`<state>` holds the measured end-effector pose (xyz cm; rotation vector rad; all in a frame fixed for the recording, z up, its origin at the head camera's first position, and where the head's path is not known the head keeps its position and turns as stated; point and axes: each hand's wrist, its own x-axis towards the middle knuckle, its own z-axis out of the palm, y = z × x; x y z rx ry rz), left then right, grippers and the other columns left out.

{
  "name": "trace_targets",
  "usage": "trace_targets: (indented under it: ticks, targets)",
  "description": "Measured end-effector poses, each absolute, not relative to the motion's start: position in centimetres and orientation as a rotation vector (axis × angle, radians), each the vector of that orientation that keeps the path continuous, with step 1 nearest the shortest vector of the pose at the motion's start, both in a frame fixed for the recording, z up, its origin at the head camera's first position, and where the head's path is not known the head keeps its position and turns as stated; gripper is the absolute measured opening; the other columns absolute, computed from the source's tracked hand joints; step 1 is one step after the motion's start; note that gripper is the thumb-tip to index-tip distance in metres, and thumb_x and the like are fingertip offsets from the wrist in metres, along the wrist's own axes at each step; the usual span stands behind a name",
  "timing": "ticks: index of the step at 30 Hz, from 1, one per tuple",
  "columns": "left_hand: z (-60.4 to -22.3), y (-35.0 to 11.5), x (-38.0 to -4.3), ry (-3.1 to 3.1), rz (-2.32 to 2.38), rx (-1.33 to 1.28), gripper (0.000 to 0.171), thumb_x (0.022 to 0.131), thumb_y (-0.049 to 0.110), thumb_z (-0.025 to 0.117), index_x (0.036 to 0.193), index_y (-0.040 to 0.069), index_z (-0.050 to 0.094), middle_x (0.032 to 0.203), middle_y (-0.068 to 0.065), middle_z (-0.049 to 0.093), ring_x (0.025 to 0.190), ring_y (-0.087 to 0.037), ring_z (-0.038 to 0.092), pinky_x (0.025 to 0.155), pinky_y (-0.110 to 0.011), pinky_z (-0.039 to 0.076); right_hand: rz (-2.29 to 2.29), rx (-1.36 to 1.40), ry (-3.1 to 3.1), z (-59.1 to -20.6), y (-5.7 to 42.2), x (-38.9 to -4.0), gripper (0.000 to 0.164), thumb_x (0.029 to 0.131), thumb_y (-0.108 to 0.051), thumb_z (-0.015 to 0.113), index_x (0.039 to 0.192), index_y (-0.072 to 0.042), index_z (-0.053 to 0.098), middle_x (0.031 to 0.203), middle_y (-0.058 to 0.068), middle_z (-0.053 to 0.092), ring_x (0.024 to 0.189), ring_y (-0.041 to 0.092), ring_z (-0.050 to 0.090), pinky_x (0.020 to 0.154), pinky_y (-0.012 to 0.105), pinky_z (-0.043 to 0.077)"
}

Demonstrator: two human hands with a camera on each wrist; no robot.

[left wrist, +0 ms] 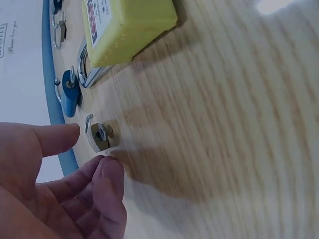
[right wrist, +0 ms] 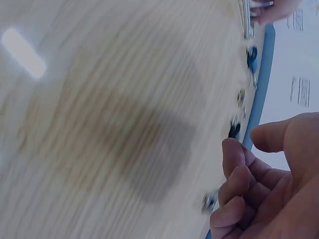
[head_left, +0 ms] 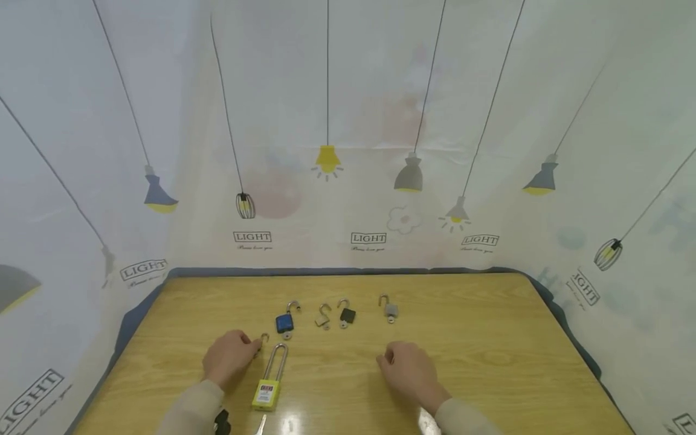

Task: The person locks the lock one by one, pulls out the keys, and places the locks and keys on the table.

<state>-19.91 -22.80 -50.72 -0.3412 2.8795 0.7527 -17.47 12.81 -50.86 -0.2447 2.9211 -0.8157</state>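
My left hand is at the left of the table beside a small brass padlock. That padlock has its shackle swung open and a key in its base. In the left wrist view a gap shows between thumb and bent fingers, and the padlock appears just beyond the fingertips; contact cannot be told. To its right lies a yellow padlock with a long shackle. My right hand hovers over the table's middle right, fingers loosely curled, holding nothing.
Farther back lie a blue padlock, another small brass padlock, a black padlock and a grey padlock, all with open shackles and keys. A black object is by the left sleeve, and a silver key-like piece is at the front.
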Motion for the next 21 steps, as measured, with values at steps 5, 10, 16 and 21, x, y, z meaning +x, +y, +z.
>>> trace_targets:
  ticks: [5,10,16,21]
  targets:
    - [-50.9,-22.5,-20.5,2.881,0.694,-0.378,0.044,0.086,0.041,0.061,0.095,-0.001,0.065,0.087,-0.015,0.067,0.071,-0.025,0.058,0.06,-0.04,0.047,-0.83,-0.181,2.932,-50.9,14.5,-17.8,0.02,0.089,-0.028,0.062,0.077,-0.012,0.064,0.059,-0.005,0.054,0.049,0.01,0.047,0.043,0.025,0.04]
    - [-51.1,-22.5,-20.9,2.865,0.68,-0.392,0.043,0.083,0.039,0.064,0.096,-0.002,0.064,0.088,-0.016,0.067,0.072,-0.026,0.058,0.059,-0.04,0.047,-0.834,-0.136,2.925,-51.1,15.6,-17.9,0.02,0.089,-0.028,0.062,0.081,-0.01,0.065,0.061,-0.004,0.055,0.051,0.011,0.048,0.044,0.026,0.041]
    - [-51.3,-22.4,-21.1,2.859,0.695,-0.391,0.042,0.081,0.038,0.067,0.094,-0.002,0.064,0.088,-0.016,0.067,0.073,-0.026,0.058,0.06,-0.04,0.048,-0.822,-0.084,2.912,-51.6,16.4,-18.1,0.02,0.09,-0.03,0.062,0.079,-0.013,0.064,0.059,-0.004,0.053,0.05,0.012,0.047,0.044,0.026,0.04]
    - [-51.2,-22.3,-21.2,2.832,0.715,-0.405,0.042,0.079,0.037,0.069,0.094,-0.002,0.065,0.089,-0.016,0.066,0.075,-0.028,0.059,0.062,-0.04,0.049,-0.856,-0.102,2.89,-51.8,16.2,-18.1,0.026,0.092,-0.035,0.059,0.078,-0.014,0.064,0.057,-0.005,0.053,0.049,0.011,0.047,0.044,0.026,0.04]
